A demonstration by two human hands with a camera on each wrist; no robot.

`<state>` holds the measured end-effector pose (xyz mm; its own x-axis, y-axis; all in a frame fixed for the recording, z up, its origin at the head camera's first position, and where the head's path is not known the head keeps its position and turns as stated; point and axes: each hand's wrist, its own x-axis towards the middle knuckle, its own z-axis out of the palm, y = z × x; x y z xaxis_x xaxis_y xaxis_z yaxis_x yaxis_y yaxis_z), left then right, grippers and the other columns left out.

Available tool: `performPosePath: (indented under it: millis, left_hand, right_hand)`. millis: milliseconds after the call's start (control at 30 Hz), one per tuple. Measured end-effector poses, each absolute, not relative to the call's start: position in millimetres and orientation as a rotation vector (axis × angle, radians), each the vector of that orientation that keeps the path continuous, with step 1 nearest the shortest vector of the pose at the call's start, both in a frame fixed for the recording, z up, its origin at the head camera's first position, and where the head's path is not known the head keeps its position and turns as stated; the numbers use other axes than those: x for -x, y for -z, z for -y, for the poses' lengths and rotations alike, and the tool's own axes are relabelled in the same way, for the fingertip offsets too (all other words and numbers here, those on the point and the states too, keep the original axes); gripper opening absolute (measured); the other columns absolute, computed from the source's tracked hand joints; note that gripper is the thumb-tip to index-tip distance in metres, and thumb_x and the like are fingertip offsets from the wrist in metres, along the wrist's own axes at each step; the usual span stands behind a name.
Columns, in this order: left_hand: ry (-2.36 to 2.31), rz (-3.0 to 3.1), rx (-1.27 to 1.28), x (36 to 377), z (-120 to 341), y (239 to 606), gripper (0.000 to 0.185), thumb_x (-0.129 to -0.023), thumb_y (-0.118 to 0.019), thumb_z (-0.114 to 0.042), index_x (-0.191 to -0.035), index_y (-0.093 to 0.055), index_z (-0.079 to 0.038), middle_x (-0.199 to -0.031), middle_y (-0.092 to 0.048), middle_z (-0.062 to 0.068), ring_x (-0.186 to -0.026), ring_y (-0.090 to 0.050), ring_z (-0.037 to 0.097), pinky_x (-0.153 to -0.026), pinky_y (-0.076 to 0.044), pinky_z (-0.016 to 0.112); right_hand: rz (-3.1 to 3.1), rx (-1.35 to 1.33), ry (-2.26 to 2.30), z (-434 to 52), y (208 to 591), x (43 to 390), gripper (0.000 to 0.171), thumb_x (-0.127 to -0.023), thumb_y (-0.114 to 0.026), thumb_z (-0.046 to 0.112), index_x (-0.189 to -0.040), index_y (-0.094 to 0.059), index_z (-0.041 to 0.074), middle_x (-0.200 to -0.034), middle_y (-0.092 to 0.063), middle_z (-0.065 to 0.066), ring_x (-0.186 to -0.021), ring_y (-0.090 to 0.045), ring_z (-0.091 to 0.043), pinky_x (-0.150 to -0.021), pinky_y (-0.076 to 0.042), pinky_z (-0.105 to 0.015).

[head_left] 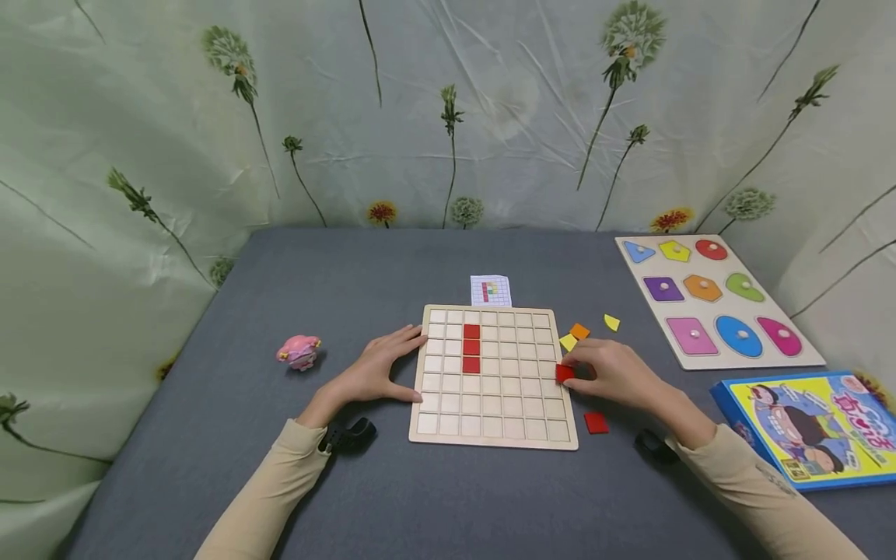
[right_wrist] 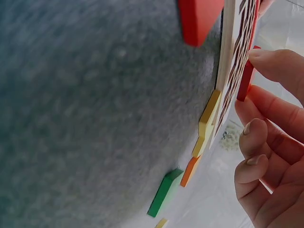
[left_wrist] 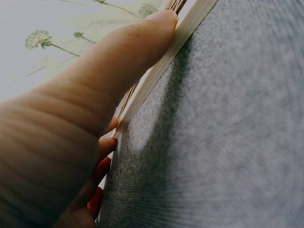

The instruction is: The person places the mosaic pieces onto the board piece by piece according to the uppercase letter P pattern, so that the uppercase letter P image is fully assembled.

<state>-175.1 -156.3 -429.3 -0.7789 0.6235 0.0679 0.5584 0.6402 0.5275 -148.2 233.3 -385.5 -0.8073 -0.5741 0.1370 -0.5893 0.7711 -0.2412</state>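
One left hand [head_left: 381,365] touches the left edge of the wooden grid board [head_left: 492,382], its thumb spread apart from the fingers. Three flat red squares [head_left: 472,348] fill cells two to four of the board's third column. At the right edge, the right hand [head_left: 612,373] pinches a fourth red square [head_left: 563,374] between thumb and fingertips; a loose red square [head_left: 596,423] lies nearby on grey cloth [head_left: 490,505].
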Motion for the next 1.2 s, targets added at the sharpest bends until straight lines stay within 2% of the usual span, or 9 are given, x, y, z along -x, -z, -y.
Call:
performPosePath:
  millis: [400, 667, 967, 1200]
  left_hand:
    - [-0.826, -2.732, -0.979, 176.6, 155.7, 428.9, 0.095, -0.068, -0.078, -0.044, -0.144, -0.033, -0.011, -0.153, -0.027, 0.010, -0.143, -0.021, 0.031, -0.107, -0.020, 0.056]
    - [-0.825, -2.721, -0.963, 174.8, 155.2, 427.6, 0.095, -0.068, -0.078, -0.045, -0.144, -0.032, -0.012, -0.153, -0.027, 0.010, -0.144, -0.020, 0.031, -0.108, -0.020, 0.057]
    - [-0.825, -2.730, -0.966, 175.6, 155.7, 427.9, 0.095, -0.067, -0.078, -0.044, -0.144, -0.032, -0.011, -0.153, -0.027, 0.010, -0.144, -0.021, 0.031, -0.108, -0.020, 0.057]
    - [-0.830, -2.725, -0.960, 174.5, 155.4, 427.7, 0.095, -0.068, -0.078, -0.043, -0.144, -0.033, -0.011, -0.153, -0.027, 0.010, -0.144, -0.020, 0.031, -0.108, -0.019, 0.057]
  right_hand:
    - [2.885, -1.015, -0.424, -216.1, 381.5, 151.8, 0.023, -0.073, -0.076, 0.028, -0.092, -0.071, 0.016, -0.079, -0.061, 0.006, -0.061, -0.042, 0.000, -0.055, -0.036, -0.015]
    - [2.884, -1.064, -0.419, -204.0, 379.9, 153.3, 0.022, -0.074, -0.076, 0.026, -0.092, -0.071, 0.014, -0.084, -0.065, 0.004, -0.067, -0.048, -0.004, -0.058, -0.039, -0.017]
    - [2.880, -1.081, -0.413, -193.0, 378.1, 158.1, 0.022, -0.074, -0.076, 0.028, -0.091, -0.071, 0.015, -0.083, -0.064, 0.005, -0.065, -0.047, -0.003, -0.055, -0.036, -0.014]
    - [2.851, -1.142, -0.467, -185.1, 381.4, 159.4, 0.016, -0.075, -0.074, 0.025, -0.088, -0.070, 0.016, -0.081, -0.064, 0.007, -0.065, -0.048, -0.003, -0.057, -0.038, -0.015]
